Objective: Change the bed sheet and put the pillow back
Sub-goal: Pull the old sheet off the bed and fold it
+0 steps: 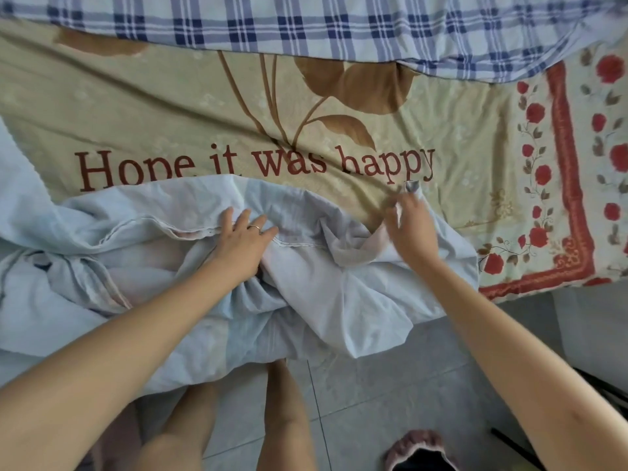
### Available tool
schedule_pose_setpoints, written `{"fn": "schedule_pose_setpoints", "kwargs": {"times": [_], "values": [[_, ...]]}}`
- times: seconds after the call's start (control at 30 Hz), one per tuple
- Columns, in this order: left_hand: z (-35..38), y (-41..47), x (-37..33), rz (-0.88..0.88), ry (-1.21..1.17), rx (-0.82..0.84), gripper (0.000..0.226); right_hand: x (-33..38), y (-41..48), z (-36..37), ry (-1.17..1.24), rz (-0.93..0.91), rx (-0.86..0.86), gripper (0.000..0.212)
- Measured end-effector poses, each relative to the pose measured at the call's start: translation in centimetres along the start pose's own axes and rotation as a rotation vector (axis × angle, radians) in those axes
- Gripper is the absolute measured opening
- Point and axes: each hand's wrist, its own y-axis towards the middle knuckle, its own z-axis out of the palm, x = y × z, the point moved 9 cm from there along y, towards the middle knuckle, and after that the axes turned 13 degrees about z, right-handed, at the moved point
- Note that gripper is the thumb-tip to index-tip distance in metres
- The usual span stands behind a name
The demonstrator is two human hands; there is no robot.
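Your light blue sheet (163,239) lies bunched along the near edge of the bed, spilling over that edge towards your legs. Its long run goes left to right along the edge, and its hem shows as a stitched line in the folds. At the near left it climbs out of view, so you cannot tell how much of it is there.

Your left hand (243,246) lies flat on the hem near the middle of the near edge, fingers lightly spread and pressing the cloth down. The thumb is sunk in a fold and hard to see.

Your right hand (413,229) is further right and further onto the bed, and blurred. It looks to be pinching a corner of the sheet, with a small grey tip of cloth poking out past the fingertips. That corner is the part to spread, and the right hand is much the nearer to it. I judge the free cloth must go away from you, towards the far edge.

Under it lies the beige printed sheet (204,107), with a plaid cloth (306,25) along the far edge. A rose-patterned cloth (560,164) covers the right end. No pillow can be made out.
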Motion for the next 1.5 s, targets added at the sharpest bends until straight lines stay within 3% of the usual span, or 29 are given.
{"fn": "schedule_pose_setpoints", "kwargs": {"times": [0.07, 0.13, 0.17, 0.23, 0.43, 0.57, 0.7, 0.77, 0.97, 1.1, 1.17, 1.27, 1.33, 1.43, 1.5], "values": [[0.8, 0.5, -0.1, 0.008, 0.059, 0.078, 0.078, -3.5, 4.2, -0.6, 0.109, 0.366, -0.002, 0.042], [0.8, 0.8, -0.1, 0.012, 0.104, 0.131, 0.078, -6.0, 6.7, 1.3, 0.195, 0.701, 0.224, 0.05], [0.8, 0.9, -0.1, 0.01, 0.117, 0.151, 0.077, -6.4, 7.2, 2.2, 0.181, 0.777, 0.329, 0.046], [0.9, 1.3, -0.2, 0.007, 0.145, 0.197, 0.077, -7.0, 8.4, 2.7, 0.121, 0.79, 0.355, 0.03], [1.0, 2.1, -0.1, 0.025, 0.16, 0.282, 0.081, -8.0, 8.5, 1.8, 0.179, 0.824, 0.542, 0.024], [0.8, 1.4, -0.2, 0.022, 0.135, 0.293, 0.078, -9.6, 5.9, -3.0, 0.073, 0.799, 0.315, 0.029], [0.4, 1.5, -0.3, 0.021, 0.106, 0.311, 0.074, -13.4, -1.2, -6.0, 0.256, 0.844, 0.072, 0.025], [0.5, 1.6, -0.4, 0.015, 0.104, 0.322, 0.072, -15.2, -4.5, -6.1, 0.29, 0.885, 0.057, 0.016], [0.2, 1.2, -0.7, 0.014, 0.132, 0.355, 0.075, -15.4, -11.4, -4.2, 0.416, 0.834, 0.395, 0.023], [-0.3, 1.1, -0.9, 0.014, 0.135, 0.385, 0.079, -15.0, -15.4, -3.5, 0.659, 0.809, 0.558, 0.009], [-0.4, 1.2, -0.9, 0.014, 0.124, 0.387, 0.079, -15.8, -15.8, -4.3, 0.727, 0.812, 0.411, 0.007], [0.0, 1.2, -1.0, 0.012, 0.105, 0.376, 0.078, -17.2, -16.1, -8.6, 0.641, 0.832, -0.103, 0.012], [0.1, 1.2, -1.0, 0.01, 0.101, 0.354, 0.077, -17.5, -17.0, -11.1, 0.517, 0.87, -0.387, 0.027], [0.2, 1.1, -0.9, 0.001, 0.086, 0.34, 0.074, -15.9, -16.3, -11.1, 0.475, 0.882, -0.394, 0.033], [0.2, 0.8, -0.9, -0.009, 0.104, 0.303, 0.07, -14.3, -15.6, -10.9, 0.699, 0.864, -0.379, 0.026]]}}
